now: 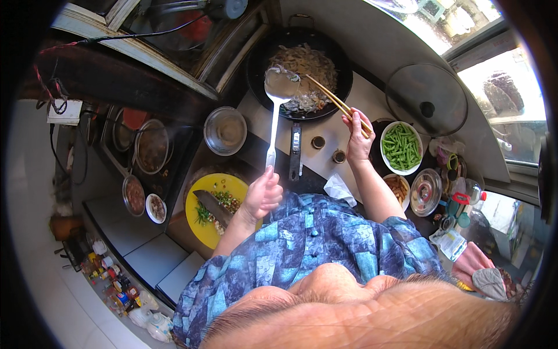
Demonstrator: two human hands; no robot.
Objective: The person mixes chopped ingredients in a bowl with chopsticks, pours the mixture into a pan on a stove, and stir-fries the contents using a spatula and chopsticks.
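My left hand (263, 193) grips the handle of a metal wok spatula (274, 126), its broad blade over the left part of a black wok (255, 74). Sliced food (316, 61), pale brown, lies in the wok, with a glossier, greyish portion nearer me. Some bits cling to the blade. Between the fingers of my right hand (359, 137) is a pair of wooden chopsticks (333, 98), tips above the food and beside the blade. The wok's dark handle (295, 150) points towards me, and neither hand touches it.
Left of the wok stands a metal bowl (225, 131); nearer me, a cleaver (212, 207) lies across a yellow cutting board (196, 218) with chopped greens. On the right are a bowl of green beans (402, 147), a glass lid (427, 98) and a plastic bottle (470, 192).
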